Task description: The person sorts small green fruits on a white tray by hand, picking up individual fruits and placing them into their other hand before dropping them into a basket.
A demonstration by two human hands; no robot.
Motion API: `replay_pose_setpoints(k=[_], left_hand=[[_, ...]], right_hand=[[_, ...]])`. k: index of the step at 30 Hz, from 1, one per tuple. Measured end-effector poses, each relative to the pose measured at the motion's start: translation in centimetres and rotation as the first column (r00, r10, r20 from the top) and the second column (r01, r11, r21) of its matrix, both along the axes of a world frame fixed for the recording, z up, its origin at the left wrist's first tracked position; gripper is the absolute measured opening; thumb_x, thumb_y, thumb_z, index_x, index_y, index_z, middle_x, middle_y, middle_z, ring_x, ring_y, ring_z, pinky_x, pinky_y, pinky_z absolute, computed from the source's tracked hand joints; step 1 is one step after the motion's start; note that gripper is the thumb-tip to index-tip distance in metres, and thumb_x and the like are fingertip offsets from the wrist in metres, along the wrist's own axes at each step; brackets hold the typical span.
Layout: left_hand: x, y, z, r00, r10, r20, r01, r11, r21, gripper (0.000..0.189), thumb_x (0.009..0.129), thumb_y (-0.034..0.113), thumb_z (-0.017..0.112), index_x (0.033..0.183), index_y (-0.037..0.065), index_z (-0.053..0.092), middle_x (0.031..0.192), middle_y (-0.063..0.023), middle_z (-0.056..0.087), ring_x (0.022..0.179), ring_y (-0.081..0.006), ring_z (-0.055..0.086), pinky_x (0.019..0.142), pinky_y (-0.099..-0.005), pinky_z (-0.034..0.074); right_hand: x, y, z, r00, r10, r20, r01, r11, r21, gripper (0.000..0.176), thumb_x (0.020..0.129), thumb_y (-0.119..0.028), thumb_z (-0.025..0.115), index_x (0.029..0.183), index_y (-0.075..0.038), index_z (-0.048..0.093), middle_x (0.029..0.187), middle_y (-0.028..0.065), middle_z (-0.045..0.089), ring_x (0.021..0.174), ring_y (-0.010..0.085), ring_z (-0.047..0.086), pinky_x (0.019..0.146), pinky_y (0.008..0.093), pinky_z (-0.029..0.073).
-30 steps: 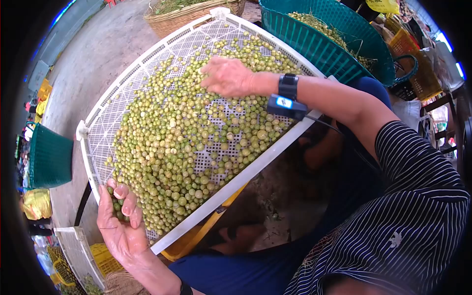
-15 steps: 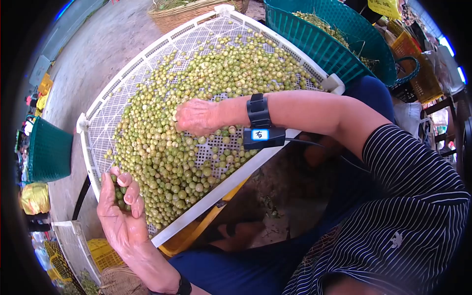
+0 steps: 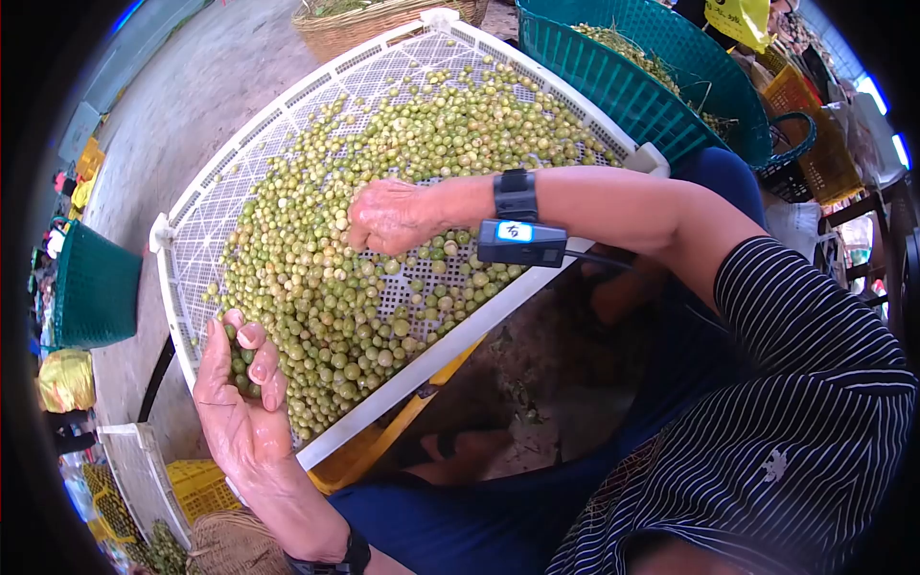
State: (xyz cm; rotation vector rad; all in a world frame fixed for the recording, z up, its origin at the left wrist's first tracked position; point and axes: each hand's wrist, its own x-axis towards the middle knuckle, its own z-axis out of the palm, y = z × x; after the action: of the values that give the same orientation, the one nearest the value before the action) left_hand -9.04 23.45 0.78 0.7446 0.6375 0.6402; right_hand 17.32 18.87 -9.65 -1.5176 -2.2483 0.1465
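Small round green-yellow fruits (image 3: 316, 278) lie loose across a white mesh tray (image 3: 648, 160) in front of me, thickest in its middle. At the tray's near left corner my left hand (image 3: 251, 412) is turned palm up. Its curled fingers hold several of the greener fruits (image 3: 241, 369) against the palm. My right hand (image 3: 393, 217) rests over the middle of the fruit layer, knuckles up. Its fingers are bent down among the fruits, so whatever they pinch is hidden. A black band with a small labelled box (image 3: 522, 241) sits on the right wrist.
A teal basket (image 3: 623, 77) with stems and fruits stands beyond the tray's right side. Another teal basket (image 3: 94, 287) is at the left. A wicker basket (image 3: 383, 34) stands behind. Yellow crates (image 3: 198, 491) are at lower left, and a yellow edge (image 3: 402, 431) shows below the tray.
My right hand has shifted slightly right, its fingers still down among the fruits. My left hand has stayed at the corner with its fruits, its fingers slightly lower in view.
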Motion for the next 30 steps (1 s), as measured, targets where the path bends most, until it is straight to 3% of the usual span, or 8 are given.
replay_pose_setpoints(k=[3, 6, 13, 17, 23, 25, 27, 30], left_hand=[[0.3, -0.1, 0.0, 0.999, -0.028, 0.026, 0.028, 1.000, -0.001, 0.020, 0.093, 0.022, 0.051, 0.099, 0.003, 0.051, 0.078, -0.0062, 0.049, 0.056, -0.0099, 0.043, 0.036, -0.0188, 0.029], [0.5, -0.3, -0.2, 1.000, -0.012, -0.002, 0.012, 1.000, 0.001, 0.020, 0.093, 0.022, 0.051, 0.099, 0.003, 0.051, 0.078, -0.0063, 0.049, 0.055, -0.0100, 0.043, 0.036, -0.0187, 0.029], [1.5, -0.8, -1.5, 0.997, -0.038, -0.063, 0.038, 0.999, -0.003, 0.020, 0.092, 0.023, 0.052, 0.095, 0.004, 0.053, 0.076, -0.0050, 0.051, 0.055, -0.0099, 0.044, 0.037, -0.0184, 0.028], [2.9, -1.6, -3.0, 0.988, -0.062, -0.139, 0.061, 0.998, -0.007, 0.020, 0.090, 0.025, 0.054, 0.094, 0.005, 0.053, 0.073, -0.0049, 0.054, 0.055, -0.0109, 0.047, 0.037, -0.0190, 0.028], [4.5, -3.0, -3.8, 0.993, -0.072, -0.098, 0.059, 0.990, -0.125, 0.028, 0.090, 0.031, 0.051, 0.094, 0.004, 0.054, 0.076, -0.0081, 0.056, 0.055, -0.0159, 0.049, 0.038, -0.0227, 0.030], [4.2, -3.0, -3.6, 0.996, -0.060, -0.069, 0.047, 0.983, -0.176, 0.026, 0.090, 0.030, 0.052, 0.093, 0.005, 0.053, 0.078, -0.0092, 0.054, 0.055, -0.0147, 0.047, 0.038, -0.0217, 0.029], [3.8, -2.5, -3.4, 0.996, -0.076, -0.054, 0.066, 0.985, -0.157, 0.024, 0.090, 0.028, 0.052, 0.093, 0.005, 0.053, 0.077, -0.0089, 0.054, 0.054, -0.0138, 0.046, 0.038, -0.0212, 0.028], [3.4, -1.7, -3.5, 0.992, -0.121, -0.021, 0.117, 0.983, -0.138, 0.018, 0.090, 0.023, 0.054, 0.091, 0.005, 0.053, 0.078, -0.0080, 0.053, 0.053, -0.0120, 0.044, 0.038, -0.0203, 0.027]], right_hand=[[-1.0, -1.3, 1.1, 0.984, -0.005, 0.178, 0.052, 0.964, -0.260, 0.012, 0.069, -0.007, 0.050, 0.060, -0.001, 0.055, 0.057, 0.0162, 0.052, 0.056, 0.0338, 0.052, 0.049, 0.0427, 0.043], [-0.6, -1.6, -0.3, 0.969, -0.045, 0.243, 0.054, 0.998, -0.031, 0.012, 0.064, -0.008, 0.052, 0.065, -0.001, 0.062, 0.067, 0.0172, 0.062, 0.063, 0.0311, 0.062, 0.054, 0.0422, 0.049], [-0.9, -1.4, 2.1, 0.920, -0.082, 0.384, 0.191, 0.948, -0.256, 0.014, 0.066, -0.008, 0.048, 0.060, 0.000, 0.058, 0.061, 0.0176, 0.059, 0.058, 0.0305, 0.060, 0.051, 0.0430, 0.046], [-2.1, -0.3, 6.0, 0.996, 0.006, -0.092, -0.012, 0.998, -0.057, 0.019, 0.072, -0.011, 0.048, 0.058, 0.001, 0.048, 0.052, 0.0087, 0.048, 0.047, 0.0195, 0.045, 0.047, 0.0385, 0.037], [-4.6, -1.9, 10.0, 0.737, 0.249, -0.628, -0.293, 0.956, 0.034, 0.020, 0.072, -0.013, 0.049, 0.059, 0.002, 0.052, 0.055, 0.0133, 0.052, 0.047, 0.0210, 0.049, 0.047, 0.0387, 0.037], [-2.2, 0.0, 6.8, 0.993, -0.098, -0.064, 0.095, 0.994, -0.049, 0.016, 0.072, -0.007, 0.050, 0.060, 0.003, 0.054, 0.055, 0.0105, 0.054, 0.047, 0.0208, 0.051, 0.046, 0.0382, 0.041], [-1.9, -1.1, 5.0, 0.944, -0.301, 0.134, 0.326, 0.914, -0.243, 0.012, 0.071, -0.004, 0.052, 0.062, 0.002, 0.056, 0.057, 0.0106, 0.056, 0.047, 0.0219, 0.051, 0.046, 0.0397, 0.044], [-1.3, -2.1, 1.4, 0.913, -0.223, 0.341, 0.281, 0.951, -0.132, 0.008, 0.070, -0.004, 0.054, 0.064, 0.000, 0.058, 0.060, 0.0130, 0.057, 0.051, 0.0266, 0.056, 0.048, 0.0420, 0.047]])
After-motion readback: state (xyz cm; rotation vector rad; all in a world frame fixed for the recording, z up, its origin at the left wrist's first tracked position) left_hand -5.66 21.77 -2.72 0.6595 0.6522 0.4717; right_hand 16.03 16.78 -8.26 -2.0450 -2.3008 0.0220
